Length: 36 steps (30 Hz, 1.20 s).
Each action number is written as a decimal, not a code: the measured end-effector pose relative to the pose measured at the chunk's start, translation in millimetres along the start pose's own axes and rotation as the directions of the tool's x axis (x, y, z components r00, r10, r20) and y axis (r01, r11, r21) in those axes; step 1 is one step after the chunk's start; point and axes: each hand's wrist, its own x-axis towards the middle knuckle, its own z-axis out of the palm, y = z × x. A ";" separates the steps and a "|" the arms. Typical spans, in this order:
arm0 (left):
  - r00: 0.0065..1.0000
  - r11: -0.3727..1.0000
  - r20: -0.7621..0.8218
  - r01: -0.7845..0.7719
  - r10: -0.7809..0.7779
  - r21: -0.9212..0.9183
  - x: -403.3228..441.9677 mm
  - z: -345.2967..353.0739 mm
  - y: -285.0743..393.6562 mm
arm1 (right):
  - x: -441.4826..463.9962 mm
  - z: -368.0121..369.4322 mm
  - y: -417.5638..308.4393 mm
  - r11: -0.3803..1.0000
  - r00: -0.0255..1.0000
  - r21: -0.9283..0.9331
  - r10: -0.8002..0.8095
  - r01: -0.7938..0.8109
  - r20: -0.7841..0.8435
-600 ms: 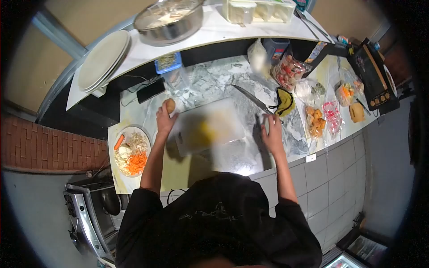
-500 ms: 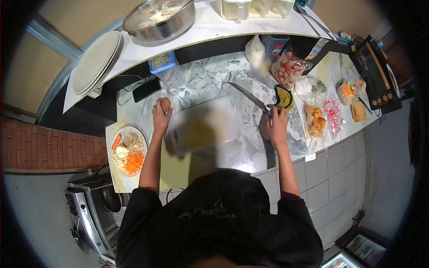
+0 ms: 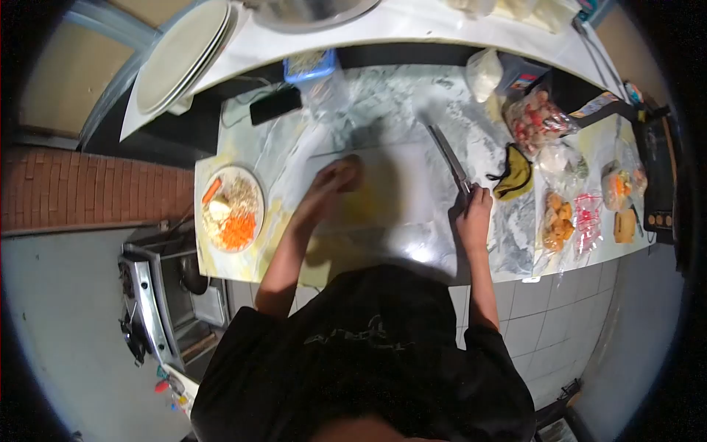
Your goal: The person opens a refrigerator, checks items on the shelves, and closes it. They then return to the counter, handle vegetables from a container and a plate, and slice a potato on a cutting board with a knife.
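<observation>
- Nearest, at the front side of a pale cutting board [image 3: 409, 177], stands a person in a black shirt [image 3: 368, 361], seen from above.
- Just right of the board, the right hand [image 3: 475, 214] has its fingers wrapped around the handle of a long knife [image 3: 446, 153]. The blade points away from the person; I cannot tell whether it rests on the marbled counter [image 3: 394, 92].
- Over the left part of the board, the left hand [image 3: 322, 193] curls its fingers around a round brown item [image 3: 352, 171]. Whether the item touches the board is unclear, as the area is blurred and shadowed.
- Left of the board, a round plate [image 3: 258, 193] holds shredded carrot [image 3: 238, 232], a carrot piece [image 3: 212, 190] and pale shreds.
- Right of the board, past the knife, lies a yellow-and-black pouch [image 3: 515, 174]; farther right is a bag of orange-brown chunks [image 3: 558, 221].
- Beyond the board to the right, a clear bag of red and pale pieces [image 3: 537, 121] sits near a white bag [image 3: 484, 75].
- Beyond the board to the left, a dark phone [image 3: 276, 107] lies near a blue-lidded tub [image 3: 311, 66].
- Farthest, beyond the board, a white shelf [image 3: 420, 26] bears stacked plates [image 3: 184, 55] and a steel bowl [image 3: 313, 13], partly cut off.
</observation>
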 end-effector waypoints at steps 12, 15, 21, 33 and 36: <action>0.961 0.993 0.252 0.118 -0.119 0.017 -43.8 49.0 21.2 | -70.7 -11.3 -85.7 0.594 0.927 0.749 -0.016 -0.293 0.375; 0.950 0.989 0.275 0.149 -0.147 0.012 -57.1 61.9 36.5 | -77.6 -40.7 -104.6 0.456 0.885 0.785 0.012 -0.419 0.466; 0.917 0.963 0.329 -0.261 0.227 0.063 -74.1 80.2 57.0 | -87.6 -91.3 -135.2 0.835 0.985 0.535 0.042 -0.127 0.169; 0.866 0.932 0.365 -0.362 0.342 -0.013 -94.8 80.1 79.7 | -106.2 -108.0 -160.4 0.875 0.996 0.477 -0.080 0.087 -0.036; 0.870 0.937 0.373 -0.349 0.322 0.006 -96.2 78.1 82.8 | -107.2 -114.1 -169.2 0.905 0.990 0.403 -0.111 0.137 -0.088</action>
